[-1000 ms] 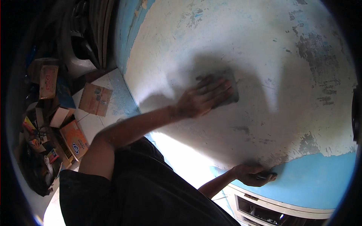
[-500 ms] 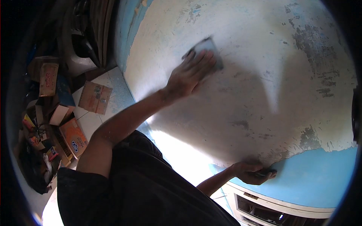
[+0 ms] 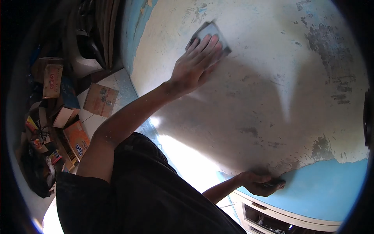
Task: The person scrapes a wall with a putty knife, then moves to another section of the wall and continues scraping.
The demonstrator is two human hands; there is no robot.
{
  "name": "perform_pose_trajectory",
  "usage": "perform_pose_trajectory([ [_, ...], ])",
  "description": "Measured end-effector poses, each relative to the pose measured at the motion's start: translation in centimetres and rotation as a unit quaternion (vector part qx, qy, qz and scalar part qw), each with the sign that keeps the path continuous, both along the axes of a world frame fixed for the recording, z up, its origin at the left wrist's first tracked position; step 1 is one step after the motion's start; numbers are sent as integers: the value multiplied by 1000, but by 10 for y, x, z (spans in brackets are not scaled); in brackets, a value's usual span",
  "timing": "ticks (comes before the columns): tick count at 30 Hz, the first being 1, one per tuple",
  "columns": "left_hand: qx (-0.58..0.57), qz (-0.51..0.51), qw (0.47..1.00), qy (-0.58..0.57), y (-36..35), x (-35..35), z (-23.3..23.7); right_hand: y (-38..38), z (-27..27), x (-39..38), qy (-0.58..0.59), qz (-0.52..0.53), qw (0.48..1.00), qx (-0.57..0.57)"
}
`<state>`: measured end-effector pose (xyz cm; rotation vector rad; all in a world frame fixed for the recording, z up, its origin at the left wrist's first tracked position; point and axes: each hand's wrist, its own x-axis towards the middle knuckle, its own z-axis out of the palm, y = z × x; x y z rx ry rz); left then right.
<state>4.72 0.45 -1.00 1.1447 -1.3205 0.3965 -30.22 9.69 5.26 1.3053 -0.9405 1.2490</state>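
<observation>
My left hand [image 3: 193, 70] presses a grey, square piece of sandpaper [image 3: 210, 32] flat against the wall [image 3: 241, 97], its fingers stretched over the sheet. Dark edges show along the sandpaper's sides. The wall has a pale, worn coat with grey scraped patches and bits of blue. Lower down, my right hand [image 3: 260, 183] is beside the wall where the pale coat meets blue paint [image 3: 311, 187]. Its fingers are curled around a small dark object [image 3: 278, 182] whose kind I cannot make out.
A white-framed opening [image 3: 272, 214] lies below the blue paint. On the left, a flat piece of cardboard [image 3: 100, 100] rests on the tiled floor. Beyond it are an orange box [image 3: 76, 137], a brown carton [image 3: 52, 81] and other clutter. Dark stacked items stand at upper left.
My left hand and the sandpaper have moved up along the wall. My right hand holds nearly the same place, appearing slightly lower as the view shifted a little.
</observation>
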Motion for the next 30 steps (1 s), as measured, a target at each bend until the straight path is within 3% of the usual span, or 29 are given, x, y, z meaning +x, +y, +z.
perform_pose_trajectory([
  [4,7,-28,998,51,3,-12,1,2,3,7,7,-47,999,-3],
  [8,16,-94,995,7,25,-50,-44,1,0,8,-19,-7,1000,-10],
  [13,-76,-69,994,-23,5,-44,19,3,1,6,-15,-5,1000,-8],
  [15,-76,-75,994,13,2,-51,34,3,1,6,-10,9,1000,-12],
  [19,-38,-151,988,18,25,-78,4,1,0,7,-31,32,999,-21],
  [22,-25,-154,987,-45,34,-84,-4,1,0,6,-35,62,997,-24],
  [27,-77,-117,990,-32,21,-81,38,2,-4,1,-28,101,994,-16],
  [30,-41,-140,989,-25,31,-89,31,-3,-5,-5,-33,129,990,-35],
])
